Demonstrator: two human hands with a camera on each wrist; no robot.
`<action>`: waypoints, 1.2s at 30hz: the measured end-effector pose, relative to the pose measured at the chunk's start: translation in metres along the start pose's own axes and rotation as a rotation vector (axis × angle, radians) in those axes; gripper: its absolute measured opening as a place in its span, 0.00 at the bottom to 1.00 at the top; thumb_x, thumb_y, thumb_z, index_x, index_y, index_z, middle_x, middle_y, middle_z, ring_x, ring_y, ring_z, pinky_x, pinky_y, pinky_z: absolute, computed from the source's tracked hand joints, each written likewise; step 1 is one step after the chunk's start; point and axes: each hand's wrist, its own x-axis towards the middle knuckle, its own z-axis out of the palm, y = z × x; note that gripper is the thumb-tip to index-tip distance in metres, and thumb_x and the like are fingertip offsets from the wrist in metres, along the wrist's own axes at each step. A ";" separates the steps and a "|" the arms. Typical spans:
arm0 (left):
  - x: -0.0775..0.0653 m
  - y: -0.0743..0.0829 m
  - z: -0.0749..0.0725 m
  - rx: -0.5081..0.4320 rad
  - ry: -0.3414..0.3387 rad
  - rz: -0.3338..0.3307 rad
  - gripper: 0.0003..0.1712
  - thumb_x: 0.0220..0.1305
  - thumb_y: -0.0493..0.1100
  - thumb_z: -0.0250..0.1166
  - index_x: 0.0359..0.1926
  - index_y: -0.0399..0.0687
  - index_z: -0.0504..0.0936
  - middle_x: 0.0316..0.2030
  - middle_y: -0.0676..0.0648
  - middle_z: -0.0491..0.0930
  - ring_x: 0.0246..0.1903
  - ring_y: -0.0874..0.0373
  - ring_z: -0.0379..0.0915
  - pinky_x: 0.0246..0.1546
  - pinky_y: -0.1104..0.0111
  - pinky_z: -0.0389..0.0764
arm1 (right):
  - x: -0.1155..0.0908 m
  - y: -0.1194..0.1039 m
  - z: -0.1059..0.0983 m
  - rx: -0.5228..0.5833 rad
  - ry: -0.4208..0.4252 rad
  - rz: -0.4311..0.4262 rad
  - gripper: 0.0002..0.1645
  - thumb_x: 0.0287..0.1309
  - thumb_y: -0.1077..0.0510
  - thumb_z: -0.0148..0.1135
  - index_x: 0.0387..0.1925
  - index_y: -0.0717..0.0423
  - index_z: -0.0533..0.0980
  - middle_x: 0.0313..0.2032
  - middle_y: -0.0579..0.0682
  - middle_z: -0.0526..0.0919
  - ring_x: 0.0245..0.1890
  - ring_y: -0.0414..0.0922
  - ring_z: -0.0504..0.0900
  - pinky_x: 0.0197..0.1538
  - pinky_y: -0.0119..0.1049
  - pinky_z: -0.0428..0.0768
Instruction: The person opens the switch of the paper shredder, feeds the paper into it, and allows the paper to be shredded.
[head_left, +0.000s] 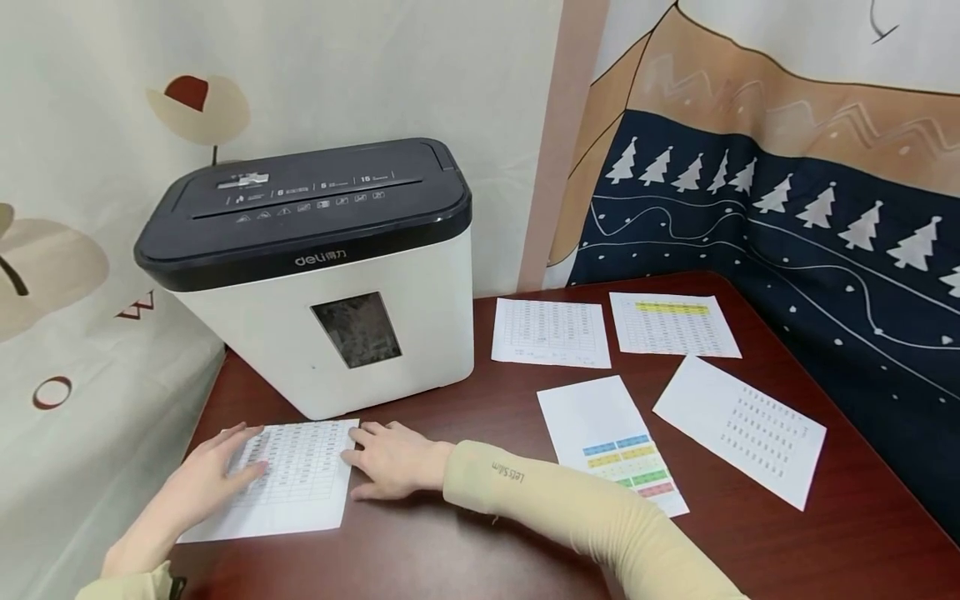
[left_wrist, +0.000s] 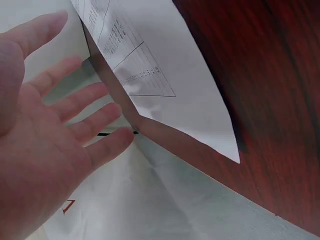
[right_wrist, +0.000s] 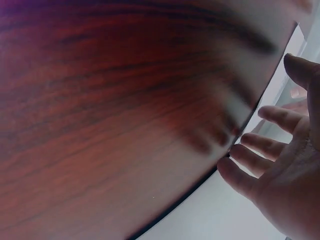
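A printed sheet of paper (head_left: 300, 504) with a table on it lies on the desk in front of the shredder. My left hand (head_left: 206, 479) is over its left side, thumb and fingers spread; in the left wrist view the palm and straight fingers of the left hand (left_wrist: 65, 130) show beside the sheet (left_wrist: 185, 85). From the right, my right hand (head_left: 397, 458) reaches to the sheet's right edge, its fingertips right at the upper right corner. The right wrist view has the right hand (right_wrist: 280, 170) with fingers extended, gripping nothing.
A white paper shredder (head_left: 420, 325) with a dark lid (head_left: 315, 196) stands at the back left. To the right lie a table printout (head_left: 551, 333), a yellow-marked sheet (head_left: 675, 325), a colour-block sheet (head_left: 592, 417) and a number sheet (head_left: 742, 425) on the dark red desk (head_left: 465, 550). Curtains hang behind.
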 end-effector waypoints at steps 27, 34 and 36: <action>0.011 0.087 0.035 -0.027 0.023 0.088 0.28 0.58 0.47 0.77 0.59 0.44 0.85 0.60 0.34 0.79 0.60 0.34 0.74 0.51 0.39 0.83 | -0.054 0.054 0.017 0.032 0.110 0.108 0.13 0.65 0.40 0.68 0.40 0.41 0.81 0.43 0.41 0.79 0.44 0.40 0.78 0.44 0.33 0.77; 0.018 0.117 0.042 -0.046 0.030 0.141 0.27 0.59 0.45 0.77 0.59 0.47 0.86 0.60 0.38 0.80 0.61 0.38 0.74 0.52 0.43 0.83 | -0.080 0.071 0.015 0.095 0.071 0.187 0.15 0.61 0.42 0.73 0.45 0.43 0.81 0.42 0.42 0.78 0.43 0.40 0.77 0.44 0.33 0.78; 0.021 0.125 0.044 -0.043 0.028 0.158 0.26 0.59 0.44 0.77 0.59 0.47 0.85 0.60 0.38 0.80 0.61 0.38 0.74 0.53 0.44 0.83 | -0.088 0.076 0.015 0.129 0.060 0.209 0.20 0.61 0.43 0.74 0.51 0.44 0.82 0.47 0.44 0.79 0.45 0.41 0.78 0.46 0.34 0.81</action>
